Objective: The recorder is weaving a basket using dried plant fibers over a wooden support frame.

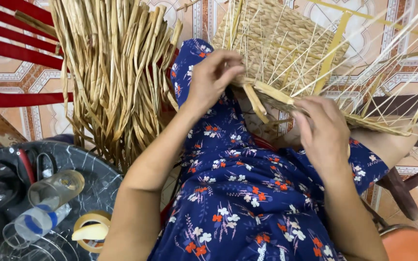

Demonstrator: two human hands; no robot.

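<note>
**Hands at the weaving edge of a straw basket**

The woven basket (276,43) lies in the upper centre of the frame, resting on the lap, thin spokes (364,63) fanning to the upper right. The left hand (212,79) pinches the rim, fingers closed on a flat straw strand (267,94) whose long axis runs right toward the right hand (322,130), which presses it down. Loose straw bundle (117,72) hangs upper left.

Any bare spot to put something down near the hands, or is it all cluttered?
Bare floor tile shows between the red chair rails and the dried straw bundle. The dark round table is crowded with a plastic bottle and tape roll. The left hand and right hand work the woven basket; no room there.
</note>
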